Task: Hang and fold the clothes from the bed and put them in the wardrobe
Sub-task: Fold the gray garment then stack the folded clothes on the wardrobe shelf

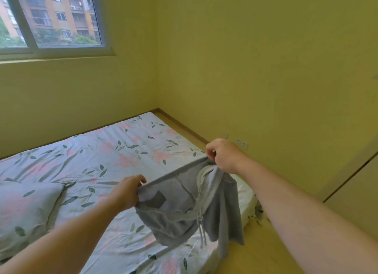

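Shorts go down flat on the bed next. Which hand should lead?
Probably left. The left hand grips the shorts over the middle of the bed, so it can drop straight down. The right hand pinches them out at the bed's edge.

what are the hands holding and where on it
The grey shorts, pinched along the upper edge: left hand at one end, right hand at the other.
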A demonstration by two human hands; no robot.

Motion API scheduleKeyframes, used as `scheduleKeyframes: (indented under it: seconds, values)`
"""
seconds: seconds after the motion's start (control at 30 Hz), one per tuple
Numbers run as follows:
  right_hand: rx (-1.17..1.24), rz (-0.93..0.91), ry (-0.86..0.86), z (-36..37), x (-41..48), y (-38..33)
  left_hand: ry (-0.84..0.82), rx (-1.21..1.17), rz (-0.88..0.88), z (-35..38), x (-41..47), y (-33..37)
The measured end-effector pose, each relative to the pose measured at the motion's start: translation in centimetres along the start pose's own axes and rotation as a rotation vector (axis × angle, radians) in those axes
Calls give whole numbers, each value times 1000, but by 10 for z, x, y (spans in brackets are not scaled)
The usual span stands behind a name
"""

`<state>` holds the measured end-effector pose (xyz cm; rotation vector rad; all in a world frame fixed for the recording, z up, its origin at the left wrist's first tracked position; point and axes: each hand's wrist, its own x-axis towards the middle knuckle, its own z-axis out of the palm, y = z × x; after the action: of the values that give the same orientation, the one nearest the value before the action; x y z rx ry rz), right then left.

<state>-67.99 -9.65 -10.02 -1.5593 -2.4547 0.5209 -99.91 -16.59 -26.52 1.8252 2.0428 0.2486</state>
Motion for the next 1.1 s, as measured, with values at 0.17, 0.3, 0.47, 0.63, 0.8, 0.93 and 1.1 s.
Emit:
scheduleKeyframes:
  seconds: [0.17, 0.3, 0.47, 0.63, 0.8, 0.93, 1.1]
  values:
    - [-259, 82, -112, 5, 3, 25, 44, -272, -166, -28, 14, 0]
    - [-386, 240, -118, 6, -2, 46, 94, -279, -119, -55, 27, 10]
    - [-382, 352, -73, -8, -12, 60, 28, 168, 128, -85, 29, 14]
    - [-338, 481, -138, -27, -22, 64, 26, -564, -164, -126, 48, 19]
    - [-20, 600, -95, -32, -19, 55, 211, -849, -195, -122, 53, 48]
    - [101, 744, -16, -39, -27, 66, 51, -364, 58, -132, 48, 57]
    - [92, 805, 97, -49, -43, 84, -37, -140, 140, -152, 42, 71]
